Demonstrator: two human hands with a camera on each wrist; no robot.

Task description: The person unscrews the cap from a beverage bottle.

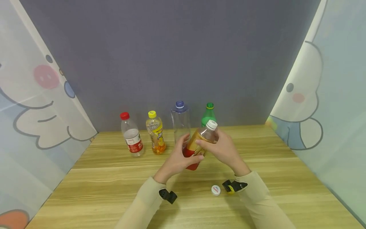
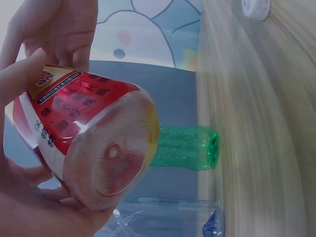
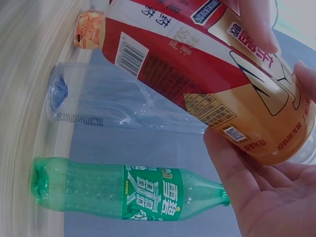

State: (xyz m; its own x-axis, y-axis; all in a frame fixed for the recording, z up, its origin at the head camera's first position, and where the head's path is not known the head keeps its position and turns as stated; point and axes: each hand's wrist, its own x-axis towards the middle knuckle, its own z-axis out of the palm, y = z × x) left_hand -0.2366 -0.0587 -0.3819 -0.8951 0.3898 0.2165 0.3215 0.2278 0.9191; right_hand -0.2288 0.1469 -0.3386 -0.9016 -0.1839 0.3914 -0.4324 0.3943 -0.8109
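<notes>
A bottle with a red and gold label and a white cap [image 1: 197, 144] is tilted above the table, its neck up and to the right. My left hand [image 1: 175, 160] grips it low down, thumb in front. Around its upper part my right hand [image 1: 224, 148] holds it, just below the neck. The left wrist view shows the clear base of this bottle [image 2: 121, 153], and the right wrist view its labelled side [image 3: 197, 74]. On the table, nearer than the hands, lies a loose white cap [image 1: 215, 190].
Along the back stand a red-capped bottle [image 1: 132, 135], a yellow-capped bottle [image 1: 155, 133], a tall clear bottle with a bluish neck [image 1: 180, 121] and a green bottle [image 3: 113, 190]. The latter two have no caps. Behind the wooden table [image 1: 108, 190] rises a grey panel [image 1: 171, 57].
</notes>
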